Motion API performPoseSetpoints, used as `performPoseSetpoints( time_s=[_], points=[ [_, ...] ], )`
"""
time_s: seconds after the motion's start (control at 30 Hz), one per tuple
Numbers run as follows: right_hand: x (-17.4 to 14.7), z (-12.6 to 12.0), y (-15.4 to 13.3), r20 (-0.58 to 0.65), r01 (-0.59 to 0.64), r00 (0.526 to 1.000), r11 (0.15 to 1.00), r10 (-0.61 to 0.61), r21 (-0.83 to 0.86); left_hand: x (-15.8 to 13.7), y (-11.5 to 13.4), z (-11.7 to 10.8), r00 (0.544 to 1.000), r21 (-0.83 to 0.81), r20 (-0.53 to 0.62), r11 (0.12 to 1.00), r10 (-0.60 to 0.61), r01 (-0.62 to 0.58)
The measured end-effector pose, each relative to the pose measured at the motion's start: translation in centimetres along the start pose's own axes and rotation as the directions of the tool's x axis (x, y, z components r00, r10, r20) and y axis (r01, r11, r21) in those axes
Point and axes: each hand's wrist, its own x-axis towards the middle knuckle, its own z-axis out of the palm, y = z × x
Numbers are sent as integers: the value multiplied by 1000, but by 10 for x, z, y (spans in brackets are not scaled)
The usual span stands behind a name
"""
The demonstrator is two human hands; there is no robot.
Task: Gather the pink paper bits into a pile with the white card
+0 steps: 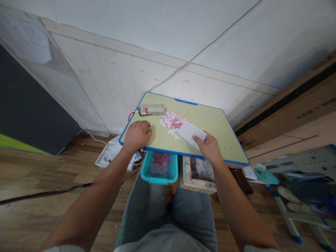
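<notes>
My right hand [209, 147] grips the near right end of a flat white card [191, 133], thumb on top. The card's far left end meets a heap of small pink and white pieces [172, 120]; I cannot tell whether it lies on the pieces or against them. A few white pieces lie loose just in front of the heap. My left hand [138, 134] rests near the left edge of the pale yellow tabletop [210, 117], fingers apart and holding nothing. Just beyond it lies a phone-like device [144, 112], partly blurred out.
Below the table's front edge are a teal plastic bin [159, 181] with reddish contents and a speckled foam box [198, 186]. A wall [126, 66] stands behind. Cardboard boxes [294, 115] lean at right. A red cable [130, 114] is by the device.
</notes>
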Motion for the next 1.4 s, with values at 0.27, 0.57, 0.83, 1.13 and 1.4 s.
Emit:
performPoseSetpoints(
  time_s=[0.27,0.57,0.83,1.13,1.4],
  points=[
    [10,-1,-14,-19,-22,1000,999,22,-29,0,1,-1,1000,4,5,1000,-5,5],
    [41,25,-39,53,30,998,996,-25,-85,0,0,-1,1000,-3,8,1000,9,-9],
    [23,-27,-3,-77,-167,984,977,158,-132,0,3,-1,1000,-5,7,1000,-17,17],
    [21,-24,19,-7,-267,964,964,267,18,0,2,-1,1000,-7,2,1000,3,-3],
    [18,-43,33,27,-395,909,838,417,377,0,2,-1,1000,-5,2,1000,-7,7]
  ],
)
